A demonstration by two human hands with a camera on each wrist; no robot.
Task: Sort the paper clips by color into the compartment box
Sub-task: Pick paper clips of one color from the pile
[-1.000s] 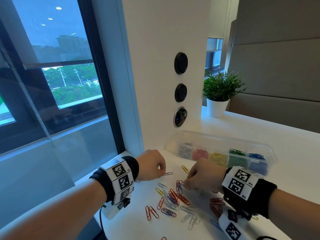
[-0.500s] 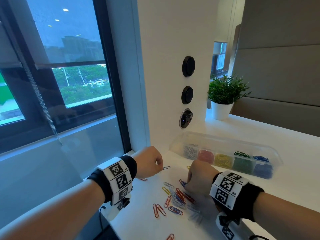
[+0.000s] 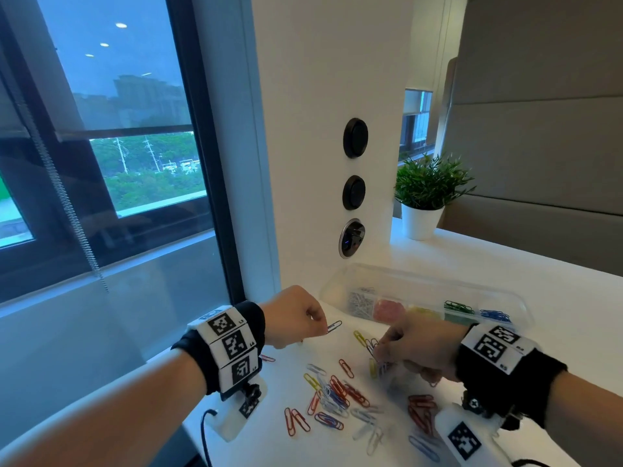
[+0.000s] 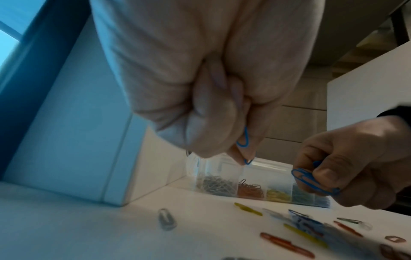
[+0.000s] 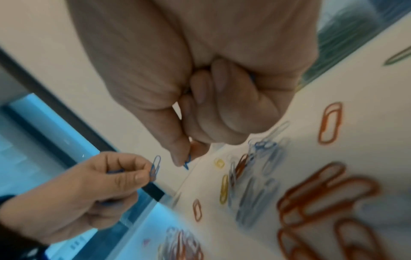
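Here, nearest first
Loose pile: mixed paper clips [image 3: 340, 397] lie scattered on the white table [image 3: 556, 318] just in front of my wrists, red, blue, yellow and silver tangled together; a cluster of red clips [image 3: 419, 411] sits under my right wrist
My left hand [image 3: 296, 316]: fingers curled into a near fist, thumb and forefinger pinching a blue clip [image 3: 334, 326] that sticks out toward the box; the left wrist view shows more blue wire tucked in my fingers
My right hand [image 3: 418, 348]: also curled tight, raised just above the pile, gripping a bunch of blue clips [image 4: 311, 181] at the fingertips
Compartment box [image 3: 505, 299]: clear, long, beyond both hands against the white pillar [image 3: 330, 96]; silver, red, yellow, green and blue clips each in their own cell, left to right
Farther back: a potted plant [image 3: 428, 193] stands on the table
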